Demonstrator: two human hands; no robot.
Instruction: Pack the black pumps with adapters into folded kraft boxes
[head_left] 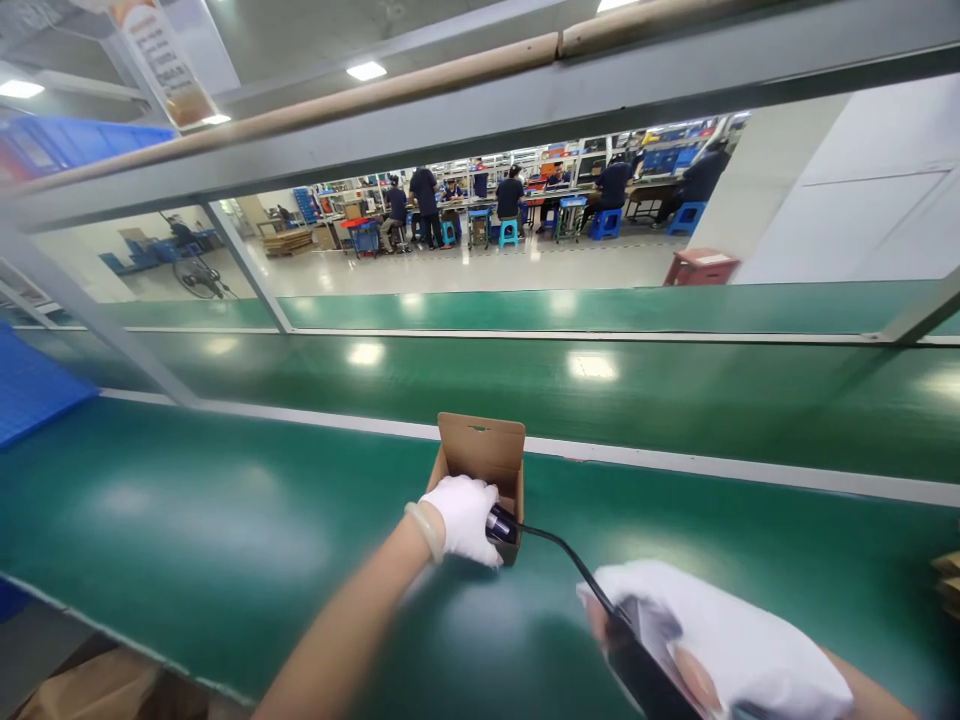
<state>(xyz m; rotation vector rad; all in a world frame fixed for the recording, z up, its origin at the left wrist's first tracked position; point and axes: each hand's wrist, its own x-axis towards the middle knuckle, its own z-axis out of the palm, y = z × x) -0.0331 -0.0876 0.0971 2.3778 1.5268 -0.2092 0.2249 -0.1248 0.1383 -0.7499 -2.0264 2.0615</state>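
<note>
Factory hall, assembly-line type. Long green bench (187, 490) under a pale frame (450, 124); beyond, people in dark tops (424, 200) at rows of workstations, blue plastic stools (606, 224), glossy floor (465, 270), ceiling light panels (366, 71).

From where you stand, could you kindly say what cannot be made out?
Head view: inside the open brown cardboard box, partly hidden by the white-gloved left hand.
Head view: lower end of the black object in the white-gloved right hand, cut off by the bottom edge.
Head view: lettering on the white and orange hanging sign, blurred.
</note>
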